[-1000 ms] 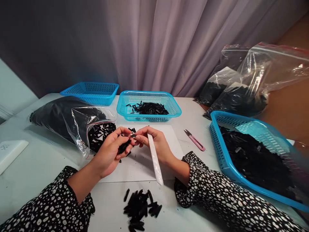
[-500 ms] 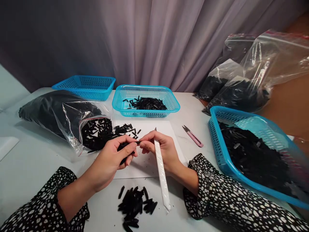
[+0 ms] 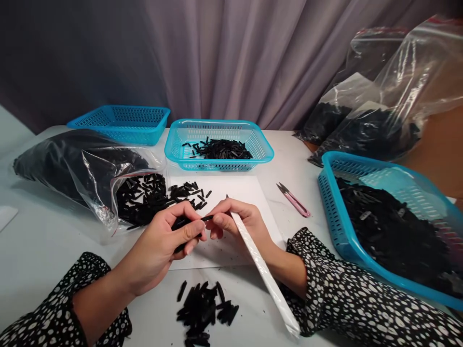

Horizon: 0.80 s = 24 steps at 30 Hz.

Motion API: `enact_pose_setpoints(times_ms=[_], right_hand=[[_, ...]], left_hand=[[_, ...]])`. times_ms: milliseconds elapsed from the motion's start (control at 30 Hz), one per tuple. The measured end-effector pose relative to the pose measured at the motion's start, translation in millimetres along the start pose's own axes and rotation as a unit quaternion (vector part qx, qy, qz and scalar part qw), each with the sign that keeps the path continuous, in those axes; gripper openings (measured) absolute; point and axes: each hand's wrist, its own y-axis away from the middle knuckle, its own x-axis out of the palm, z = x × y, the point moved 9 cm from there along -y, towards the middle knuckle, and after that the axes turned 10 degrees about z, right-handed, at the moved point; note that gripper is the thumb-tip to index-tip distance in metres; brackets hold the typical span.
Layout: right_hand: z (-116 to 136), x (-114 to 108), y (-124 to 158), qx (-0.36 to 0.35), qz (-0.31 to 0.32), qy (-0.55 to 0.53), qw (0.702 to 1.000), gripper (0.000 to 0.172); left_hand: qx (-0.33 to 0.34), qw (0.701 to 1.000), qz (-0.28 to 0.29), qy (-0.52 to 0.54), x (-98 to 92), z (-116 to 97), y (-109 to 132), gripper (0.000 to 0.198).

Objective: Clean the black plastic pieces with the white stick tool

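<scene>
My left hand (image 3: 168, 246) is closed around several small black strips, and one slim black piece (image 3: 207, 218) sticks out between its thumb and index finger. The thumb and index finger of my right hand (image 3: 242, 221) meet the other end of that piece. Tucked in the same right hand is a thin knife (image 3: 258, 262) with a white-wrapped handle, its dark pointed tip showing above the fingers. A loose pile of black pieces (image 3: 198, 308) lies on the table in front of my hands. White paper (image 3: 224, 258) is under my hands.
At left a clear bag (image 3: 83, 164) spills black pieces. A blue basket (image 3: 219, 166) with black pieces and another blue basket (image 3: 152, 137) stand behind. Pink thread snips (image 3: 294, 202) lie right of the paper. A large blue basket (image 3: 327, 207) and bags (image 3: 383, 115) of black material are at right.
The knife's handle end has swung to the right and its tip slightly left. More of the slim black piece shows between my fingertips. The view has shifted slightly.
</scene>
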Motion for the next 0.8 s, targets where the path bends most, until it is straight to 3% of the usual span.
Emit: enact_pose_setpoints(times_ms=[467,633,800], right_hand=[[11,-6,2,-0.004,-0.032,0.125,0.992,0.028],[14,-6,3,-0.016,-0.032,0.147,0.988,0.023],[10,-7,2,-0.007,-0.034,0.104,0.994,0.018]], left_hand=[[0.012,0.997,-0.032,-0.066,-7.5,2,-1,0.025],[0.058,0.994,-0.029,-0.089,-6.8,-7,-1,0.020],[0.100,0.984,-0.045,-0.137,-12.2,-14,-1,0.021]])
